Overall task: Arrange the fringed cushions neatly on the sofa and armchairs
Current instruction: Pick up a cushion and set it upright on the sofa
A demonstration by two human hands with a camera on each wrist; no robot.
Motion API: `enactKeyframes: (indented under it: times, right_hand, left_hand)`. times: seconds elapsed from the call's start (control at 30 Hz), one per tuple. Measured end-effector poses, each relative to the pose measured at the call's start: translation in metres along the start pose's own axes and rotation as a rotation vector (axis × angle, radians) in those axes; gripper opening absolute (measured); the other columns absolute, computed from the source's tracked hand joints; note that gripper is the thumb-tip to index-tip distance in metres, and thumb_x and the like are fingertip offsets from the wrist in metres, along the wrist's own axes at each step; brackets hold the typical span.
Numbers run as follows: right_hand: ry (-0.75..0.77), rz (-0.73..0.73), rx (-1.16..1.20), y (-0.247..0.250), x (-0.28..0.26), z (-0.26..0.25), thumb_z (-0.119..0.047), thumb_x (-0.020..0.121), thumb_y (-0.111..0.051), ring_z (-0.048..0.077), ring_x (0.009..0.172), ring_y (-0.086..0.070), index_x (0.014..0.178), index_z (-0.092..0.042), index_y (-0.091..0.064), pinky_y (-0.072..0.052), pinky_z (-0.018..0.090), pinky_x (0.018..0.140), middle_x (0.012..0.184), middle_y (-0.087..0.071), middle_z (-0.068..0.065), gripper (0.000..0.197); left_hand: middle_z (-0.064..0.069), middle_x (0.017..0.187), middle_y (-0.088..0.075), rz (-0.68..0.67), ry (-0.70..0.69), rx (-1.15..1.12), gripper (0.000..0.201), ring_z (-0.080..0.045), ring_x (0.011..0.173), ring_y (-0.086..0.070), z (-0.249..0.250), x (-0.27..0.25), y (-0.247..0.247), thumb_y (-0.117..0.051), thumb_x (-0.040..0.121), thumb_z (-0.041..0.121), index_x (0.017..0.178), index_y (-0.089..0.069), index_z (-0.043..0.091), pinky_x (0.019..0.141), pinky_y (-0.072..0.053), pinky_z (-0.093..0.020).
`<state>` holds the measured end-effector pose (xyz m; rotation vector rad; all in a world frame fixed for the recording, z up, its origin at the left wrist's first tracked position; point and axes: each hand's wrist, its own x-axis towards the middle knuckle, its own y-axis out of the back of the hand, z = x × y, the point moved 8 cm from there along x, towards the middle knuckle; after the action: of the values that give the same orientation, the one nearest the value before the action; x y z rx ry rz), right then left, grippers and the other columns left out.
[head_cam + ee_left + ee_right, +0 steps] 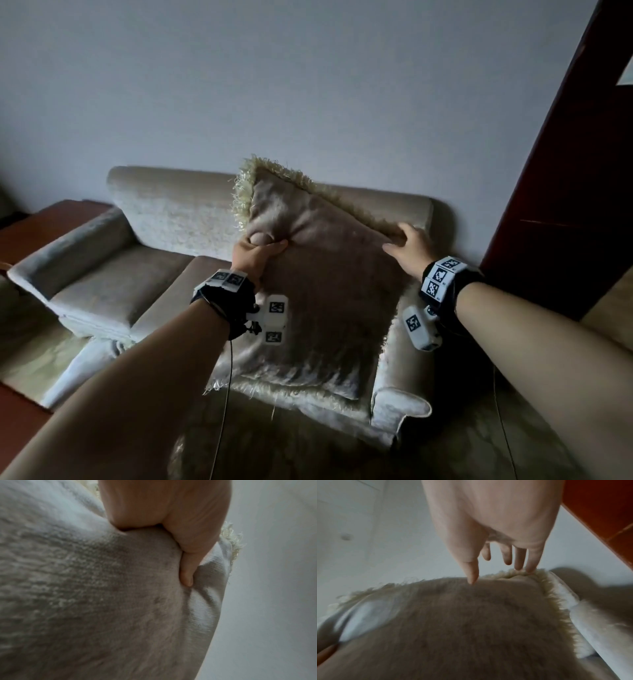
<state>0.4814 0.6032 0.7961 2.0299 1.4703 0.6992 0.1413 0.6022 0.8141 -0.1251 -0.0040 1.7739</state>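
While my left hand [255, 253] bunches the cushion [318, 291] | right hand [409, 245] spread, fingertips on fringe | step: seating it on sofa [171, 212] | next: square upright.

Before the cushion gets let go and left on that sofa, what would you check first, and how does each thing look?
1. Left hand grips the cushion fabric: ok.
2. Right hand has hold of the top edge: not ok, its fingers are straight and only touch the fringe.
3. Cushion leans back squarely: not ok, it sits tilted.
4. Bottom edge rests on the sofa seat: cannot tell.
5. Seat beside it is free: ok.
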Motion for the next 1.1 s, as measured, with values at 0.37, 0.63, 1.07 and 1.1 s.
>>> enactKeyframes:
  times: [0.37, 0.63, 1.07, 1.1]
  right_hand:
    - [-0.429, -0.372, 0.311, -0.059, 0.112, 0.089, -0.051, 0.082, -0.070, 0.030, 0.117, -0.055, 0.155, -0.025, -0.010, -0.052, 0.048, 0.095, 0.149, -0.040, 0.011, 0.098]
    - [-0.591, -0.440, 0.695, -0.104, 0.170, 0.093, -0.035, 0.079, -0.077, 0.029, 0.109, -0.057, 0.114, -0.030, -0.059, -0.050, 0.047, 0.090, 0.112, -0.061, 0.004, 0.040]
    - [-0.728, -0.181, 0.773, -0.192, 0.303, 0.097, -0.023, 0.058, -0.089, 0.027, 0.109, -0.060, 0.124, -0.020, -0.061, -0.051, 0.045, 0.088, 0.113, -0.068, 0.006, 0.072]
    - [-0.729, -0.166, 0.760, -0.196, 0.314, 0.098, -0.028, 0.046, -0.094, 0.027, 0.115, -0.058, 0.124, -0.020, -0.061, -0.046, 0.050, 0.098, 0.116, -0.068, 0.003, 0.085]
  left_hand:
    - [-0.014, 0.085, -0.072, 0.024, 0.040, -0.091, 0.029, -0.032, 0.087, -0.069, 0.009, 0.125, -0.033, -0.088, 0.054, 0.011, 0.075, -0.070, 0.017, 0.078, -0.058, -0.044]
    - [-0.015, 0.089, -0.068, -0.079, 0.135, -0.137, 0.025, -0.029, 0.084, -0.068, -0.010, 0.211, -0.040, -0.083, 0.061, 0.015, 0.075, -0.063, 0.016, 0.069, -0.056, -0.036]
    - [-0.009, 0.092, -0.073, -0.362, 0.290, -0.085, 0.012, -0.022, 0.081, -0.073, -0.062, 0.456, -0.066, -0.074, 0.082, 0.016, 0.090, -0.066, 0.014, 0.075, -0.061, -0.041]
    - [-0.008, 0.092, -0.074, -0.350, 0.312, -0.083, 0.018, -0.023, 0.082, -0.074, -0.071, 0.473, -0.065, -0.075, 0.081, 0.017, 0.097, -0.067, 0.013, 0.073, -0.061, -0.043]
